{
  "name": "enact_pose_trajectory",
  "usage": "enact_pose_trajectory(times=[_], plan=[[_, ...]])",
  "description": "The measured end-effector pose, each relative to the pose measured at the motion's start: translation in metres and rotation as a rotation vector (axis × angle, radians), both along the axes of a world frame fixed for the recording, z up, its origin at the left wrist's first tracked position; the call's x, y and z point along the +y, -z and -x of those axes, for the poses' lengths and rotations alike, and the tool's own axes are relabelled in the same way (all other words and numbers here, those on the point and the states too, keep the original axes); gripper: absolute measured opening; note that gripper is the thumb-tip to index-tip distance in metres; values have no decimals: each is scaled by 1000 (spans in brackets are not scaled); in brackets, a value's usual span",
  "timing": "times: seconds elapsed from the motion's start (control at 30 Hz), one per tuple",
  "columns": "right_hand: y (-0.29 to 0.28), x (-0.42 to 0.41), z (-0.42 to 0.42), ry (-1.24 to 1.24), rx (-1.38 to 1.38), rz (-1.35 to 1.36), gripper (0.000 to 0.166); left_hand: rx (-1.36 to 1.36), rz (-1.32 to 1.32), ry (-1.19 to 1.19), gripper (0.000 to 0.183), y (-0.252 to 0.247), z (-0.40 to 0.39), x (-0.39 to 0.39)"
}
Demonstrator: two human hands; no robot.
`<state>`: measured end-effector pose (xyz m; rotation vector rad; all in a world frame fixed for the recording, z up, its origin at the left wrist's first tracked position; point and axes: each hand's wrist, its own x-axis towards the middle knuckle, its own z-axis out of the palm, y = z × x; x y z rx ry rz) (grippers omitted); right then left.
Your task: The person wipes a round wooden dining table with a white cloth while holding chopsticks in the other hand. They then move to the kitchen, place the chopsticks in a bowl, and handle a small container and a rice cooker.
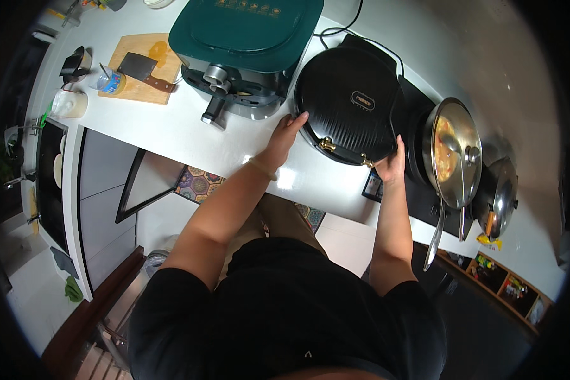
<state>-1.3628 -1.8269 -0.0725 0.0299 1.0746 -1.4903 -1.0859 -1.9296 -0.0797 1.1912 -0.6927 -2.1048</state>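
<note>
A round black electric griddle (346, 90) with a closed, ribbed lid and the maker's name Malata rests at the back of the white counter. My left hand (284, 140) grips its left rim, thumb on top and fingers out of sight at the side. On the right front edge, my right hand (392, 163) holds the griddle from below and the side, near the brass-coloured fitting of its front handle (346, 152). Both hands hold the griddle together; whether its base is lifted off the counter I cannot tell.
A green-topped air fryer (247, 38) stands close at left. Beyond it, a cleaver (137, 65) lies on a wooden cutting board (118, 97). At right, a steel pan (429, 142) of food sits on the black cooktop (418, 209). A power cord (332, 32) loops behind.
</note>
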Motion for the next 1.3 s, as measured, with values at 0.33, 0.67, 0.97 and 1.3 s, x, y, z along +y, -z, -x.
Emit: enact_pose_trajectory(times=[0.33, 0.67, 0.97, 1.3], plan=[[13, 15, 9, -15, -116, -20, 47, 156, -177, 45, 53, 3, 9, -9], [11, 145, -50, 9, -106, 27, 46, 191, -250, -10, 36, -8, -50, 86], [-52, 254, -158, 20, 88, 32, 44, 461, -62, -4, 59, -52, -155, 194], [-67, 286, -345, -245, 44, 79, 45, 416, -2, -271, 60, -75, -372, 305]])
